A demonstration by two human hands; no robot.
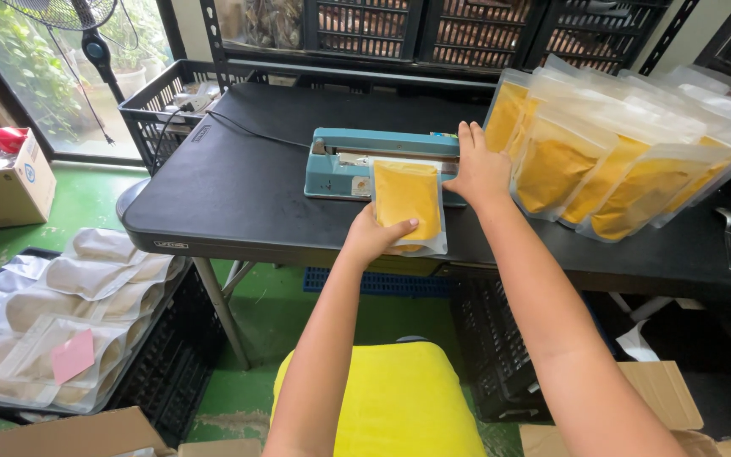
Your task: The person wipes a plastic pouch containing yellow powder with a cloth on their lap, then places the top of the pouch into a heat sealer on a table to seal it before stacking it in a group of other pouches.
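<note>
Your left hand point(371, 235) holds a clear pouch point(409, 206) of yellow powder by its lower left corner, thumb across the front, fingers behind. The pouch lies flat on the black table point(239, 186), with its top edge tucked under the bar of the teal sealer point(357, 161). The lower edge of the pouch sits near the front edge of the table.

Your right hand point(477, 167) rests palm down on the right end of the sealer bar, fingers spread and pointing away from you. It holds nothing; it lies flat on the bar. Whether the bar is fully pressed down cannot be told from this view.

Just right of that hand, a row of filled pouches point(611, 161) with the same yellow powder leans in an overlapping stack along the right part of the table. The nearest one is just beside your right wrist.

A black cord point(247, 129) runs from the sealer's left end across the table to a black crate point(158, 106) at the rear left corner. A fan point(86, 34) stands behind it by the window.

On the floor to your left, a crate point(171, 355) carries a layer of pale filled pouches point(61, 313), one with a pink slip point(72, 355) inside. A cardboard box point(6, 182) stands further left. Your lap is covered by yellow cloth point(382, 398).
</note>
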